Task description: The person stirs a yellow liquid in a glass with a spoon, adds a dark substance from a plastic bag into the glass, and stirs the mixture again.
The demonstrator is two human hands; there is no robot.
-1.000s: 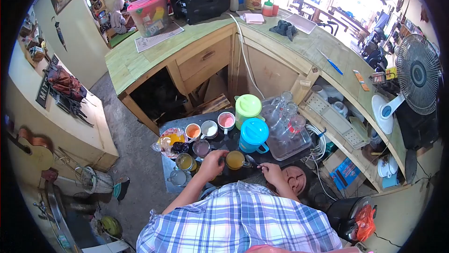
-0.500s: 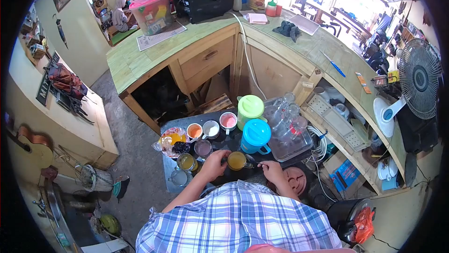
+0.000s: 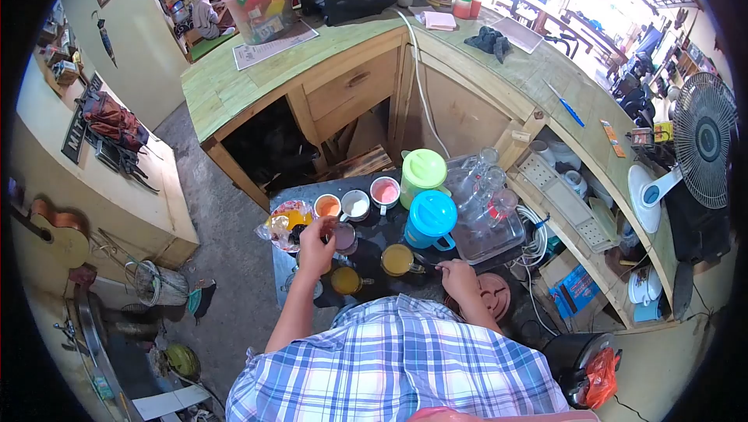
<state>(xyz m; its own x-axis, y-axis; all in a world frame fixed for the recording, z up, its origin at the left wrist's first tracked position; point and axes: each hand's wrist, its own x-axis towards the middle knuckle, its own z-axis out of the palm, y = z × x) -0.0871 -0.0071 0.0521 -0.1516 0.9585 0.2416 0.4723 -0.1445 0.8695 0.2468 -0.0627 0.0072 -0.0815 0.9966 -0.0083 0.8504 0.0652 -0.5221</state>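
My left hand (image 3: 315, 247) is over the left of the low dark table (image 3: 374, 289), fingers bent together at the rim of a glass of purple drink (image 3: 344, 240); what they hold is hidden. My right hand (image 3: 460, 275) grips a dark spoon handle beside a glass mug of yellow drink (image 3: 396, 260). Another yellow mug (image 3: 345, 280) stands nearer my shirt. Behind are cups of orange (image 3: 327, 206), white (image 3: 355, 206) and pink (image 3: 385, 190) contents. A bag with yellow contents (image 3: 288, 219) lies at the left.
A blue pitcher (image 3: 432, 215) and a green pitcher (image 3: 425, 171) stand right of the cups. Beyond them is a clear tray (image 3: 495, 241) with upturned glasses. The wooden counter (image 3: 234, 87) curves around the back and right. A coiled white cable (image 3: 534, 247) lies beside the tray.
My left hand has left the central yellow mug and moved left and forward to the purple glass. The other yellow mug now stands farther right and nearer me. My right hand keeps the spoon.
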